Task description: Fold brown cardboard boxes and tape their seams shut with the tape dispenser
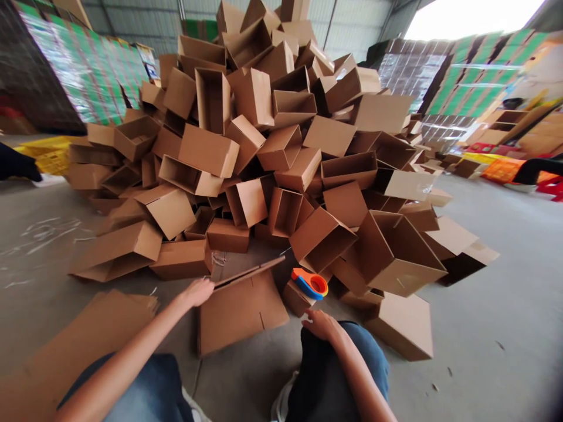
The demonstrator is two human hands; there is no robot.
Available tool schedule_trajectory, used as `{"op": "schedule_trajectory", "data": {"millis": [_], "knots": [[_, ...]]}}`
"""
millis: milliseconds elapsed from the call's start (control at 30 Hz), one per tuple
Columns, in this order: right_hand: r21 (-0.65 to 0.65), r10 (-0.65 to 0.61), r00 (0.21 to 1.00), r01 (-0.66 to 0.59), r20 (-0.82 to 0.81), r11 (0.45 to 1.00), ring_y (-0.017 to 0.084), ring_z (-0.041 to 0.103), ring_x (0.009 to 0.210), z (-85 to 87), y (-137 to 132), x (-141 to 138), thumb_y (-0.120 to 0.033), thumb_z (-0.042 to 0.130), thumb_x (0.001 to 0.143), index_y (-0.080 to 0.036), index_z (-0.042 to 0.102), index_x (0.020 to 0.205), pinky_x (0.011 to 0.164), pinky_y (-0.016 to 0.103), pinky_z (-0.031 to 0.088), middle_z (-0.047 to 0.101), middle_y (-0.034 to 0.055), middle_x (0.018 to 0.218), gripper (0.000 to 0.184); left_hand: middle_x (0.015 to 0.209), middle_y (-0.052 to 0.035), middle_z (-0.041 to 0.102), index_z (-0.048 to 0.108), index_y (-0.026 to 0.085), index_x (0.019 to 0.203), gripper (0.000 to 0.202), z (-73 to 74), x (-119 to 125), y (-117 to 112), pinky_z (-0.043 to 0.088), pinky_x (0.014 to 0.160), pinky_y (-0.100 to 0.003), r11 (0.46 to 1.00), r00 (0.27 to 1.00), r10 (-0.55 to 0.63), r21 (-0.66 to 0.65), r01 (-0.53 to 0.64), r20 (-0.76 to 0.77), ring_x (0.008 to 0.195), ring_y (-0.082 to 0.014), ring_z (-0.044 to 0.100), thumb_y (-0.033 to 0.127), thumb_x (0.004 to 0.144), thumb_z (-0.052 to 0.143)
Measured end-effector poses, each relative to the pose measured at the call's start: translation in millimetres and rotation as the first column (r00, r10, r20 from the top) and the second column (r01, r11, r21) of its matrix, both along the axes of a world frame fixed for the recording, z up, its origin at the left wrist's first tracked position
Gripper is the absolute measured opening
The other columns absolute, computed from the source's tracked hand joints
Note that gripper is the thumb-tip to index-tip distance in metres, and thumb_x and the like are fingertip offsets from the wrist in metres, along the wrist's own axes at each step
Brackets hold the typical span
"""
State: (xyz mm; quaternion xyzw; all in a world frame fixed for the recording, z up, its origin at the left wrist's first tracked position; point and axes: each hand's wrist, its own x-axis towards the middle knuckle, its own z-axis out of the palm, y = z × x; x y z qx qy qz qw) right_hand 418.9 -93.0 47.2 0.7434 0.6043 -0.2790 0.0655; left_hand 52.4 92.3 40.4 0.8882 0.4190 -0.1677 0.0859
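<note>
My left hand (199, 292) is closed on the near end of a flattened cardboard box (253, 273), seen almost edge-on and tilted up to the right. Beneath it, another flat cardboard sheet (241, 313) with slits lies on the floor between my feet. My right hand (320, 324) hovers at or rests on my right knee; its fingers are partly spread and appear to hold nothing. Just beyond those fingers, an orange and blue tape dispenser (311, 285) sits on top of a small cardboard box (298, 299).
A tall heap of open cardboard boxes (253, 97) rises ahead. Flat cardboard sheets (94, 337) are stacked at my left. Yellow crates (48, 153) stand farther left, beside another person's dark-clothed limb (17, 161). Wrapped pallets (479, 73) line the back right. Grey floor (497, 328) extends right.
</note>
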Motion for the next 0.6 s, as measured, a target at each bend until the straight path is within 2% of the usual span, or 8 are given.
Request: {"op": "schedule_trajectory", "data": {"millis": [67,133,200,233,333,433,533,600], "knots": [[0.014,0.005,1.000,-0.005,-0.009,1.000,0.027,0.061,0.105,0.2,-0.7,0.1,-0.029,0.050,0.084,-0.021,0.058,0.119,0.085,0.035,0.045,0.065,0.0111,0.112,0.037,0.092,-0.0163,0.068,0.068,0.011,0.089,0.035,34.8,5.4,12.3,0.046,0.076,-0.033,1.000,1.000,0.006,0.011,-0.006,-0.001,0.084,-0.0219,0.064,0.016,0.085,0.033],[0.018,0.007,1.000,-0.007,-0.009,1.000,0.028,0.061,0.105,1.7,-1.6,-0.6,-0.028,0.049,0.085,-0.019,0.059,0.120,0.084,0.036,0.045,0.065,0.0132,0.111,0.037,0.083,-0.0115,0.069,0.067,0.013,0.074,0.032,64.0,13.1,19.1,0.043,0.071,-0.027,0.998,0.996,0.021,-0.054,-0.016,0.086,0.075,-0.0177,0.062,0.018,0.084,0.036],[0.019,0.007,1.000,-0.007,-0.009,1.000,0.029,0.061,0.105,3.5,-2.4,-1.7,-0.028,0.049,0.085,-0.019,0.058,0.121,0.084,0.037,0.046,0.065,0.0144,0.111,0.038,0.067,-0.0063,0.066,0.063,0.013,0.063,0.033,81.8,21.1,16.6,0.039,0.060,-0.023,0.981,0.979,0.100,-0.181,-0.067,0.180,0.063,-0.0141,0.057,0.021,0.082,0.037],[0.022,0.010,1.000,-0.010,-0.017,1.000,0.030,0.061,0.105,4.1,-2.8,-2.2,-0.028,0.049,0.085,-0.019,0.057,0.122,0.084,0.038,0.046,0.065,0.0145,0.112,0.039,0.061,-0.0047,0.063,0.061,0.014,0.059,0.034,85.2,24.8,11.1,0.036,0.056,-0.022,0.974,0.965,0.139,-0.207,-0.093,0.222,0.059,-0.0131,0.055,0.022,0.082,0.038],[0.045,0.028,0.998,-0.026,-0.059,0.999,0.029,0.060,0.106,5.1,-3.9,-2.6,-0.029,0.048,0.085,-0.019,0.055,0.125,0.087,0.038,0.045,0.064,0.0131,0.114,0.042,0.054,-0.0039,0.060,0.059,0.014,0.053,0.036,76.5,35.4,-21.4,0.032,0.054,-0.022,0.965,0.954,0.182,-0.230,-0.126,0.239,0.054,-0.0122,0.053,0.025,0.080,0.039],[0.098,0.083,0.987,-0.071,-0.134,0.993,0.025,0.060,0.106,6.7,-5.0,-3.0,-0.030,0.047,0.084,-0.018,0.055,0.125,0.087,0.035,0.045,0.064,0.0103,0.114,0.043,0.063,-0.0081,0.066,0.063,0.014,0.059,0.035,54.1,44.8,-64.5,0.032,0.056,-0.024,0.958,0.934,0.270,-0.168,-0.234,0.235,0.060,-0.0144,0.058,0.025,0.081,0.038],[0.149,0.159,0.958,-0.126,-0.237,0.981,0.022,0.062,0.101,10.9,-3.7,-9.2,-0.032,0.047,0.084,-0.019,0.056,0.123,0.084,0.030,0.046,0.066,0.0085,0.112,0.042,0.076,-0.0129,0.070,0.066,0.015,0.065,0.035,36.1,51.8,-99.3,0.034,0.060,-0.025,0.953,0.928,0.293,-0.146,-0.264,0.232,0.070,-0.0173,0.063,0.028,0.082,0.039],[0.178,0.200,0.932,-0.151,-0.302,0.972,0.021,0.062,0.102,13.4,0.4,-20.6,-0.034,0.047,0.084,-0.020,0.056,0.123,0.085,0.029,0.046,0.066,0.0079,0.112,0.042,0.076,-0.0133,0.070,0.067,0.015,0.067,0.034,27.9,55.0,-114.9,0.035,0.060,-0.025,0.946,0.920,0.312,-0.164,-0.279,0.236,0.072,-0.0177,0.064,0.029,0.083,0.040]]}}
